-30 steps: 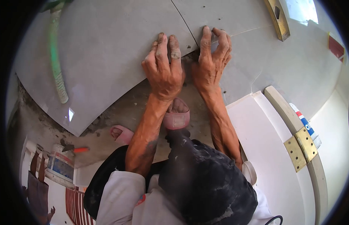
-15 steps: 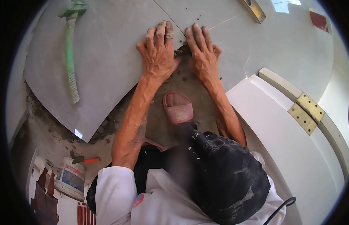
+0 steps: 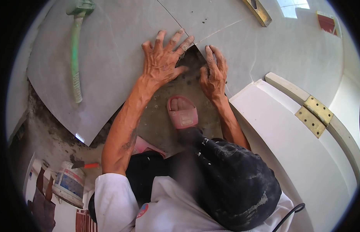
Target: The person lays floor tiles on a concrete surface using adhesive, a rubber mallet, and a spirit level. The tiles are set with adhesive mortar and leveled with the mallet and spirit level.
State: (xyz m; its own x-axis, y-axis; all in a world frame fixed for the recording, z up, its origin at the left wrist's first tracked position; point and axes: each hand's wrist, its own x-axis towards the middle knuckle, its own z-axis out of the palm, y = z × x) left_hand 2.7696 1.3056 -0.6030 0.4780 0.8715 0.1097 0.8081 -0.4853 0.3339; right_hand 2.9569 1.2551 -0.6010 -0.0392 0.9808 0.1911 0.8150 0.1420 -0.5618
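Observation:
My left hand (image 3: 162,62) lies spread on the large grey floor tile (image 3: 110,65), its fingers reaching over the seam toward the neighbouring tile. My right hand (image 3: 214,73) rests at the edge of the right-hand grey tile (image 3: 284,54), fingers loosely bent and thumb apart. I see nothing held in either hand. Between the hands, the tile corners meet above a dark gap showing rough mortar (image 3: 191,63). A hammer with a green handle (image 3: 75,54) lies on the left tile.
A yellowish metal bar (image 3: 258,11) lies on the far tile. At right is a white door panel (image 3: 272,116) with a brass hinge (image 3: 315,116). A stained bucket (image 3: 69,183) and an orange-handled trowel (image 3: 89,165) are at lower left. A pink slipper (image 3: 182,116) stands on the bare floor.
My left hand has turned and spread its fingers rightward across the seam. My right hand has drawn back from the seam toward the tile's near edge, its fingers more bent.

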